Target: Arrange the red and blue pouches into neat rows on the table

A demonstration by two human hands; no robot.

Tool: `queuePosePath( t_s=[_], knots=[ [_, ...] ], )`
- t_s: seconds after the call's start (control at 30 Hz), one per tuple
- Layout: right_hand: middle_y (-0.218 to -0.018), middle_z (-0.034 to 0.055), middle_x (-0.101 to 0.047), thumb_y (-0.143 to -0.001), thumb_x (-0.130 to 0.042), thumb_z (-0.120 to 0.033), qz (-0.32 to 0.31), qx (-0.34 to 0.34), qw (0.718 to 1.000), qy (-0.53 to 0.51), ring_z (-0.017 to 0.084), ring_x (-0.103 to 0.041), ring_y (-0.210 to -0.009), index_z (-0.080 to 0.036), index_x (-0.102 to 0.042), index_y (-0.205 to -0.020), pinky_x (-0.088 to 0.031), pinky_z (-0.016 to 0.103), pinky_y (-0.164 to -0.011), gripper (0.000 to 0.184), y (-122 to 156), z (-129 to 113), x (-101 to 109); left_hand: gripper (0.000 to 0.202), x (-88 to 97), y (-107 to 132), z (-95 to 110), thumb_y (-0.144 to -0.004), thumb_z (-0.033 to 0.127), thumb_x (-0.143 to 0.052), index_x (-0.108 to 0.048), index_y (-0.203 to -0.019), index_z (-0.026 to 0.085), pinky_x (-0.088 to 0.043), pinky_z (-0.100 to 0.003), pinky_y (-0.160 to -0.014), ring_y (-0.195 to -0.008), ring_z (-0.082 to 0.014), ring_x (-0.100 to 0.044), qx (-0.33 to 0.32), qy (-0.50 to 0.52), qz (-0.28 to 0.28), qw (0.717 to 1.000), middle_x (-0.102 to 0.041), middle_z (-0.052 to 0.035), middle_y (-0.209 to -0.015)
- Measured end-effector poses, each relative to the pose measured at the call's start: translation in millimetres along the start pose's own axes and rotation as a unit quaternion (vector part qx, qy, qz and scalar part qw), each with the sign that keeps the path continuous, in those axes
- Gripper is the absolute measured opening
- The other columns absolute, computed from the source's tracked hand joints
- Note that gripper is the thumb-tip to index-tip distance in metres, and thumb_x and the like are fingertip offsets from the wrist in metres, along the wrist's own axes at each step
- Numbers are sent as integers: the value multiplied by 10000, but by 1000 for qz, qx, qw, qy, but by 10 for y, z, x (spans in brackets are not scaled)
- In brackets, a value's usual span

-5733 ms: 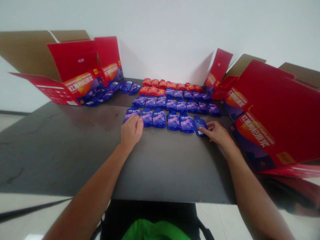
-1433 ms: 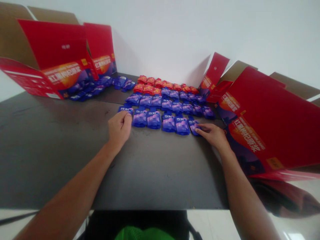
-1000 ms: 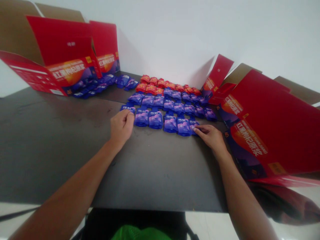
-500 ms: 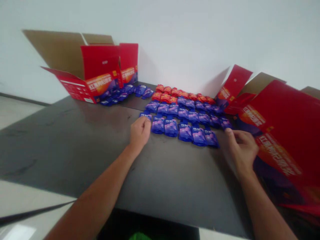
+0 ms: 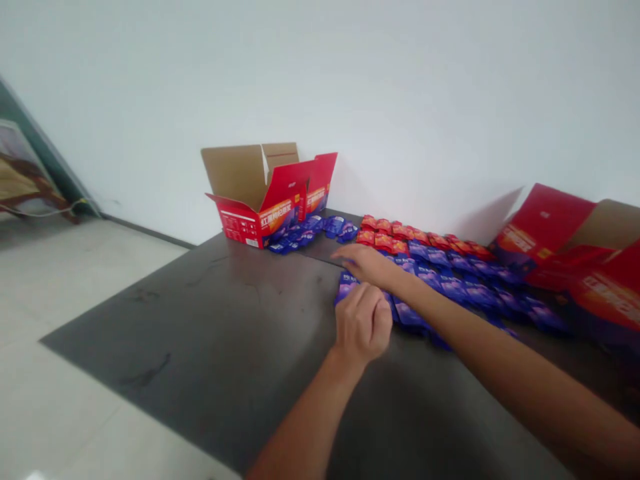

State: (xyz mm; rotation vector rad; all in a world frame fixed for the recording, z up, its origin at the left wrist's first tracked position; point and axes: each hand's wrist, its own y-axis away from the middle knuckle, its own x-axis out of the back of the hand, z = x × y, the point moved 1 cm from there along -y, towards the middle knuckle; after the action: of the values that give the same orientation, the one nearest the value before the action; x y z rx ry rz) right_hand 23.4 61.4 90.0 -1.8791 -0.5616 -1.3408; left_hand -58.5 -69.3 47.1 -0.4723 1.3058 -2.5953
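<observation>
My left hand (image 5: pixel 363 323) is curled into a fist at the near left end of the rows of blue pouches (image 5: pixel 410 313). Whatever it may hold is hidden by the fingers. Crossing above it from the right, my right hand (image 5: pixel 367 263) reaches left over the rows, its fingers stretched out and slightly bent, with nothing visible in them. Just beyond its fingertips lies a loose blue pouch (image 5: pixel 347 232), beside a heap of blue pouches (image 5: pixel 297 235). Red pouches (image 5: pixel 383 241) lie in rows behind the blue ones, partly covered by my right hand and forearm.
An open red carton (image 5: pixel 240 223) stands at the back left of the dark table (image 5: pixel 225 313), with the heap against its front. More open red cartons (image 5: pixel 600 287) stand at the right. A white wall (image 5: pixel 400 100) rises behind the table.
The view has swung left. My right hand has moved from the right end of the rows across to the left, past my left hand. My left hand stays closed near the rows' left end.
</observation>
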Motion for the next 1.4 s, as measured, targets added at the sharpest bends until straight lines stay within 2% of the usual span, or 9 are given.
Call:
queuePosePath(
  t_s=[0.1, 0.27, 0.5, 0.73, 0.9, 1.07, 1.23, 1.33, 1.4],
  knots=[
    [-1403, 100, -612, -848, -459, 5, -19, 35, 996, 74, 223, -530, -1320, -176, -633, -1343, -399, 375, -1114, 554, -573, 213, -373, 193, 20, -30, 29, -935, 229, -389, -427, -747, 251, -366, -414, -645, -678, -220, -507, -32, 7, 34, 999, -545, -62, -680],
    [-1404, 125, -557, -882, -602, -145, -39, -16, 985, 165, 264, -557, -1225, -213, -571, -1422, -452, 371, -1020, 546, -1072, 338, -717, 146, -8, -47, 53, -877, 219, -436, -382, -748, 260, -334, -431, -570, -631, -222, -483, -60, 21, 65, 996, -505, -59, -640],
    [-1232, 108, -623, -971, -538, -258, -14, 10, 983, 184, 260, -544, -1118, -240, -695, -1265, -434, 360, -947, 334, -1279, 324, -831, 159, 16, -85, 69, -843, 183, -451, -367, -734, 263, -313, -438, -541, -606, -221, -461, -60, 19, 64, 996, -481, -56, -613],
    [-1226, 121, -674, -1042, -400, -276, 39, 7, 984, 173, 264, -548, -1158, -180, -708, -1189, -391, 368, -969, 355, -1212, 376, -815, 137, -6, -64, 33, -846, 210, -459, -395, -741, 270, -342, -449, -562, -629, -247, -490, -42, 22, 57, 997, -510, -75, -629],
    [-1202, 159, -676, -1062, -313, -291, 127, -36, 982, 131, 271, -579, -1148, -137, -636, -1188, -379, 367, -990, 379, -1169, 375, -663, 148, 1, -58, 25, -874, 217, -427, -395, -737, 265, -356, -437, -586, -650, -244, -507, -33, 16, 48, 998, -514, -73, -647],
    [-926, 103, -686, -1056, -306, -417, 241, -179, 954, -7, 265, -642, -840, -184, -527, -1173, -448, 348, -788, 341, -994, 262, -262, 182, 37, -58, -5, -918, 228, -392, -436, -744, 259, -382, -437, -629, -685, -245, -519, -1, 26, 57, 998, -538, -80, -675],
    [-784, -19, -562, -998, -424, -545, 305, -175, 907, -231, 182, -576, -686, -263, -470, -997, -482, 309, -679, 286, -427, 143, 284, 196, 81, -29, -77, -979, 264, -386, -451, -794, 255, -384, -396, -658, -707, -218, -499, 104, 58, 134, 984, -511, -46, -737],
    [-745, -51, -507, -956, -509, -572, 293, -170, 855, -392, 148, -517, -619, -275, -454, -972, -475, 276, -609, 302, 47, 2, 535, 177, 80, -44, -142, -990, 329, -415, -491, -850, 252, -409, -350, -662, -716, -200, -510, 205, 95, 193, 955, -517, -24, -764],
    [-734, -57, -496, -921, -592, -553, 268, -173, 813, -488, 135, -492, -600, -273, -466, -953, -474, 265, -602, 309, 344, -133, 631, 221, 37, -77, -176, -994, 412, -433, -549, -911, 243, -425, -314, -639, -711, -186, -540, 270, 163, 172, 933, -558, -22, -791]
  ],
)
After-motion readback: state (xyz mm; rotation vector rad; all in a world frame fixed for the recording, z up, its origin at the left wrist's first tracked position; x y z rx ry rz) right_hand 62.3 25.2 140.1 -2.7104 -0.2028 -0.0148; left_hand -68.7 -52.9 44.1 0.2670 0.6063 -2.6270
